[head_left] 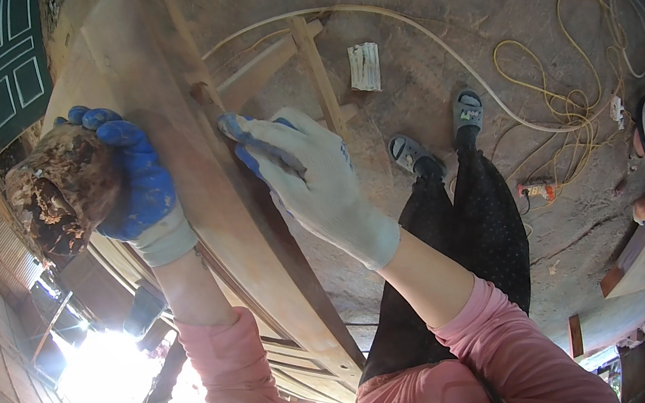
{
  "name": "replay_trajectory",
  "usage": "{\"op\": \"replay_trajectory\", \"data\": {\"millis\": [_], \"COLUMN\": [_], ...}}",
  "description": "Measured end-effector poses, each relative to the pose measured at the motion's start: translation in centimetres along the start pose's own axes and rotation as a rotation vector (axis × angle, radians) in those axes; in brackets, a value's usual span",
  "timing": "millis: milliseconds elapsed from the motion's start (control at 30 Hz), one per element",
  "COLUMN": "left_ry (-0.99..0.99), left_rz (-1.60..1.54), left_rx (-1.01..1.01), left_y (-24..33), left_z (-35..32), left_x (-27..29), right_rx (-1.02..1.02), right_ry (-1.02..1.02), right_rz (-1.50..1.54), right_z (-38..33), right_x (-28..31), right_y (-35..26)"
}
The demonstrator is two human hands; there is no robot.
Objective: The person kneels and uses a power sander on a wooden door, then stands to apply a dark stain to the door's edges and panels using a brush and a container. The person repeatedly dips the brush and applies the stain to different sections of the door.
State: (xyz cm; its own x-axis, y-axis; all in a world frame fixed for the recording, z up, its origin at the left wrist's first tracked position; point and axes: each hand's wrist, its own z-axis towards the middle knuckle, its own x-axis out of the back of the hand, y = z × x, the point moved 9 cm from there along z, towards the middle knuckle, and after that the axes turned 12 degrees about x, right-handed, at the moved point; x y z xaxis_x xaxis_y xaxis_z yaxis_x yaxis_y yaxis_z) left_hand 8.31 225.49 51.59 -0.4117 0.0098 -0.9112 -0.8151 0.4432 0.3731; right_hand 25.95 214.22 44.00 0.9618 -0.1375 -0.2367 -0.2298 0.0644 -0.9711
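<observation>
Toward the left of the view, a brown lump (55, 189) sits in the left hand (140, 175), whose blue-palmed glove wraps it from the right with the fingertips curled over its top. That hand is closed around it. Being stubby, the lump gives only a loose long axis: from the upper right, beside the palm, down to a darker end at lower left, its rough, mottled face turned away from the palm. Most of it juts out left of the glove; whether its underside touches anything is hidden.

Just right of that hand is a pale board (214, 235), its length running from the top of the view down and rightward to near the person's waist, a dark edge (268, 223) along its right side. At this edge is the right hand (315, 181), in a white glove with blue fingertips, its fingers partly bent, close together and pointing up and left. I cannot tell whether they pinch the edge or only rest there.
</observation>
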Motion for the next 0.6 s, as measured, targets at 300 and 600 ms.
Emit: {"op": "replay_trajectory", "data": {"millis": [300, 600], "left_ry": [0.023, 0.022], "left_rz": [0.044, 0.017], "left_rx": [-0.038, -0.026], "left_y": [0.5, 0.3], "left_z": [-0.4, -0.4], "left_x": [0.1, 0.1], "right_rx": [0.036, -0.104], "right_ry": [0.141, -0.066], "right_rz": [0.219, 0.22], "right_z": [1.9, 1.9], "right_x": [1.8, 1.8], "right_y": [0.0, 0.7]}}
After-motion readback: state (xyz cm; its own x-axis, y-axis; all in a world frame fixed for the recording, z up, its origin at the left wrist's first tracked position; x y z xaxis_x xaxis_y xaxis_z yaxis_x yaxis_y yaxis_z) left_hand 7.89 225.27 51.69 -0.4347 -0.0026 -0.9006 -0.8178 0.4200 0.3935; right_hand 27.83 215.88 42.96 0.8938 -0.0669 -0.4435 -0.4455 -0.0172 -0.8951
